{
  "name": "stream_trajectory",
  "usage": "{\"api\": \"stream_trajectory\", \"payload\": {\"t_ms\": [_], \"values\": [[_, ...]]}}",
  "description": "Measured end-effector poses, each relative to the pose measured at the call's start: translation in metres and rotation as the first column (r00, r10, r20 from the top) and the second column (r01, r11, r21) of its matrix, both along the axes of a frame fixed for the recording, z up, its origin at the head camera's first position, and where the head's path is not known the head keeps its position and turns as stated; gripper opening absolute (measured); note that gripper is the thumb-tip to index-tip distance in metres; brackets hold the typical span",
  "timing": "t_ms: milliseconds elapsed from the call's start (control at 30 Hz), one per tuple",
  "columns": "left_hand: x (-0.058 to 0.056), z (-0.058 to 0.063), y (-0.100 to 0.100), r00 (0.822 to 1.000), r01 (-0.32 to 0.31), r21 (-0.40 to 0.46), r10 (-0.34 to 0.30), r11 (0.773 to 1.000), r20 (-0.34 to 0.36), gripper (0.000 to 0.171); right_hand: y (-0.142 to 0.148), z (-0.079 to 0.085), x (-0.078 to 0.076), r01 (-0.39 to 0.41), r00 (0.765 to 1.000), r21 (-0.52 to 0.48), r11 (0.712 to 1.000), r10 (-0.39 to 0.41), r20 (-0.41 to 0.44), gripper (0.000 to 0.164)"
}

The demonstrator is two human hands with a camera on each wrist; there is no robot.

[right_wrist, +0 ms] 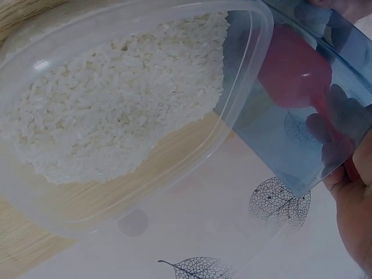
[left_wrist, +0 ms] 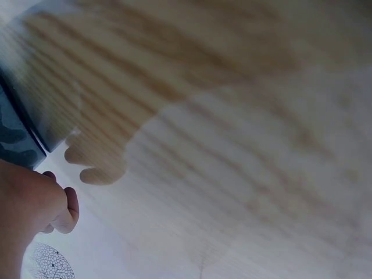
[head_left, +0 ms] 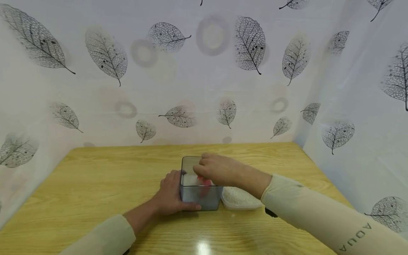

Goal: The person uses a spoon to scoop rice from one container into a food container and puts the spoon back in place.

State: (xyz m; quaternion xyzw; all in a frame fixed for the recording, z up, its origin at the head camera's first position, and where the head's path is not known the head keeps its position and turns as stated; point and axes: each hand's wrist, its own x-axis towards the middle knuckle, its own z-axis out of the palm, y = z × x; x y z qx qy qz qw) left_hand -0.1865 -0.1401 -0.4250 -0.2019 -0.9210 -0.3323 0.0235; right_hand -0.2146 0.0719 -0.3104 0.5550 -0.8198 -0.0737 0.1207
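Note:
A see-through grey-blue plastic box (head_left: 208, 203) stands on the wooden table, open at the top. My left hand (head_left: 169, 194) grips it from the left, thumb along the front wall and fingers at the side. Over the box's right rim reaches my right hand (head_left: 220, 170), holding a red scoop (right_wrist: 296, 70) by its handle. Seen through the wall in the right wrist view, the scoop's bowl is inside the box. Something whitish (head_left: 190, 179) shows inside the box. Touching distance to its right sits a clear plastic tub (right_wrist: 264, 35) with white rice (right_wrist: 122, 110) in it.
The wooden table (head_left: 95, 184) runs back to a pale curtain (head_left: 197, 81) printed with leaves, which also hangs along both sides. My right forearm's sleeve (head_left: 302, 205) passes close by the tub's right end.

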Motion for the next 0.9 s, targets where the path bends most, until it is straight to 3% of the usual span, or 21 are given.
{"api": "stream_trajectory", "payload": {"t_ms": [367,600,900], "values": [[-0.001,-0.001,0.0,1.0,0.002,0.016,-0.002,1.0,-0.002,0.111,0.004,-0.001,0.001,0.025,0.999,-0.037,0.999,-0.024,0.021,0.016],[-0.001,-0.002,0.0,1.0,0.001,0.02,-0.001,1.0,-0.002,0.111,0.007,-0.006,0.0,0.064,0.995,-0.149,0.987,-0.052,0.08,0.016],[-0.001,-0.002,0.001,1.0,0.002,0.02,-0.002,1.0,0.0,0.112,0.012,-0.011,0.001,0.13,0.987,-0.281,0.951,-0.096,0.13,0.019]]}}
